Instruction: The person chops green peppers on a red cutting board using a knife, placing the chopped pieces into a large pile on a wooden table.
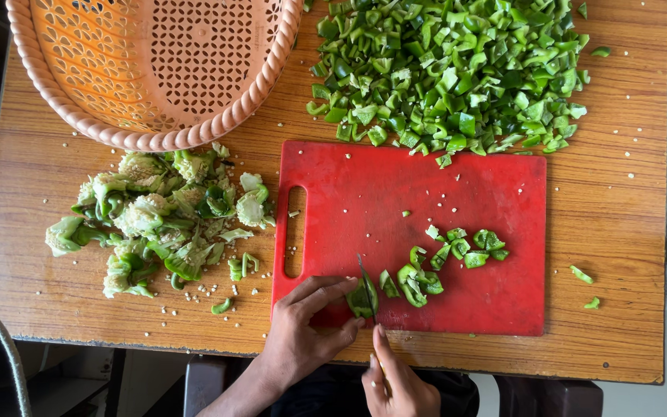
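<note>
A red cutting board (441,193) lies on the wooden table (619,232). At its near edge my left hand (306,328) pinches a strip of green bell pepper (361,300) against the board. My right hand (397,382) grips a knife (367,287), the thin blade pointing away from me and resting against the right side of that strip. Cut green pieces (457,251) lie scattered just right of the blade.
A large heap of chopped green pepper (449,69) covers the table beyond the board. Pepper cores and stems (156,220) are piled left of the board. An orange perforated plastic basket (156,131) stands at the far left. Loose seeds dot the table.
</note>
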